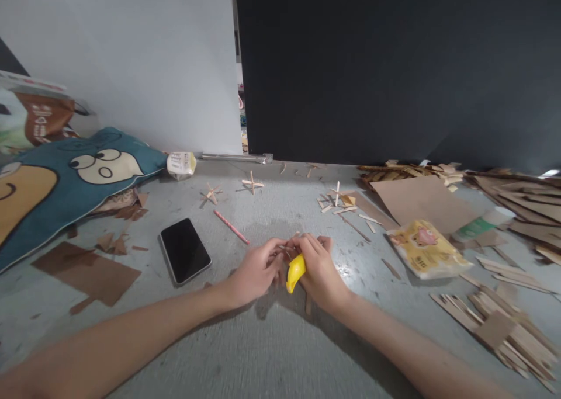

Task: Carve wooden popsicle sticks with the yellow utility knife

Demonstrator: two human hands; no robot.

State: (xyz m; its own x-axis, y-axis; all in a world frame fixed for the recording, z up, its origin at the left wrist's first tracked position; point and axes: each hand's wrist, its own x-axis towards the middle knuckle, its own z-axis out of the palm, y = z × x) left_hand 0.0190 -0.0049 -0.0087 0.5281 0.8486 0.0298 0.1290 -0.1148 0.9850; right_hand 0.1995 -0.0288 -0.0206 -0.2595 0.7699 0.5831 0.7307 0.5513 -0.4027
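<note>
Yellow cutter (295, 272) sits clamped in the right hand (319, 269) on the grey floor (272, 340); left hand (255, 270) pinches thin wooden sticks (287, 247) beside it, apparently steadying them for the blade.

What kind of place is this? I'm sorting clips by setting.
Probably an informal craft spot on a grey floor, not a workshop bench: wooden sticks and cardboard pieces lie scattered about, and a cartoon cushion leans at the wall.
</note>
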